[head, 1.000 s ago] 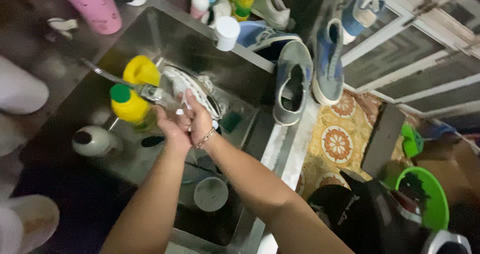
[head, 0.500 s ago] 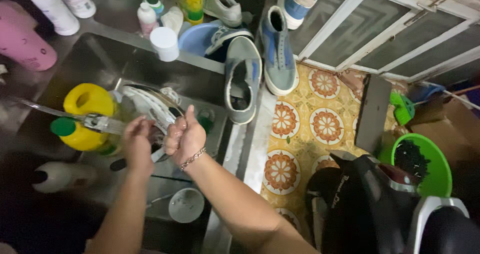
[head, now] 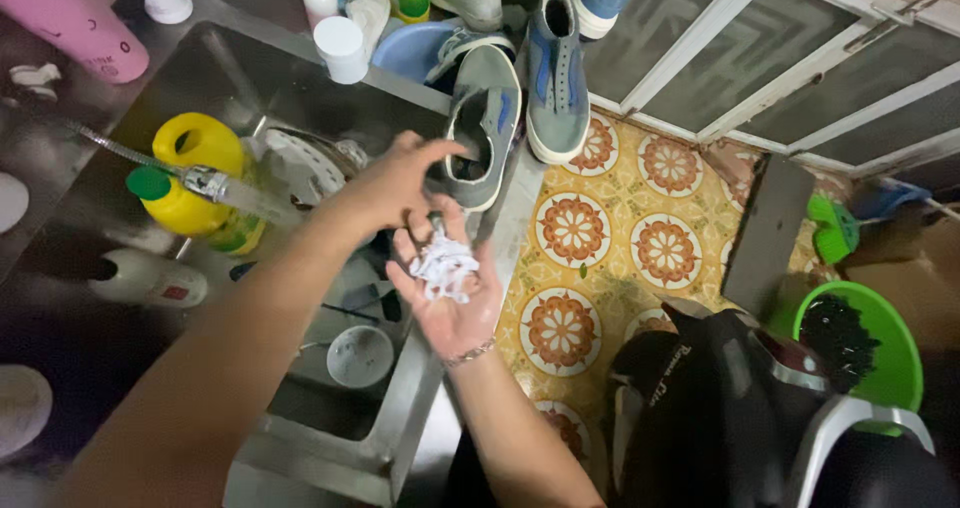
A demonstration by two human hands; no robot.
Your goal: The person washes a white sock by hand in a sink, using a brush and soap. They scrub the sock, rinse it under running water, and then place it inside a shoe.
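Note:
My right hand (head: 447, 293) is held palm up over the right edge of the steel sink (head: 330, 448), with a bracelet at the wrist. A white foamy clump (head: 442, 266) lies in its palm. My left hand (head: 390, 186) hovers just above it, fingers bent down with the tips at the top of the clump. A grey shoe (head: 487, 118) stands on the sink's edge right behind both hands. A tap (head: 205, 180) runs water to the left of my left hand.
A yellow bottle with a green cap (head: 185, 193), a white bottle (head: 150, 280) and a small round cup (head: 360, 356) lie in the sink. A blue-grey shoe (head: 555, 73), a blue basin (head: 410, 48) and a white cup (head: 342, 48) stand behind. A green bucket (head: 868, 353) and a black bag (head: 720, 408) sit on the patterned floor.
Both hands moved right, away from the running water, to the sink's edge. My right hand turned palm up with the white clump in it, and my left hand came over it.

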